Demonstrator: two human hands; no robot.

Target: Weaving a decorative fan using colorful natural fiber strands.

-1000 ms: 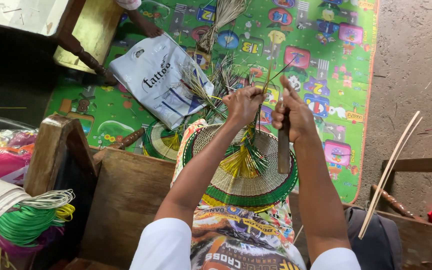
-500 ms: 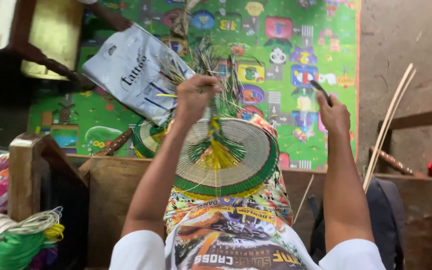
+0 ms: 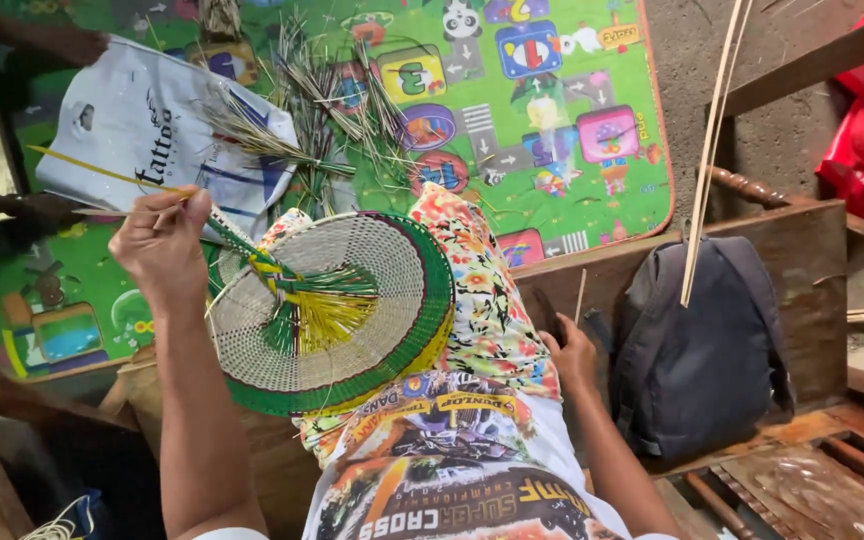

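We are pinching with our left hand [image 3: 162, 245] the loose strips [image 3: 242, 240] of the light, springy woven disc [image 3: 352, 300] resting on our lap between both hands, while our right hand [image 3: 570, 352] is lying curled beside the thigh, whether holding anything we cannot tell.

A green play mat [image 3: 552, 60] with bright cartoon pictures covers the concrete floor [image 3: 692, 130]. On the mat lie a white plastic bag [image 3: 142, 125] and loose bundles of dry green straws [image 3: 322, 100]. A dark backpack [image 3: 702, 350] leans on the wooden bench [image 3: 812, 260], and thin pale sticks [image 3: 712, 150] stand against it.
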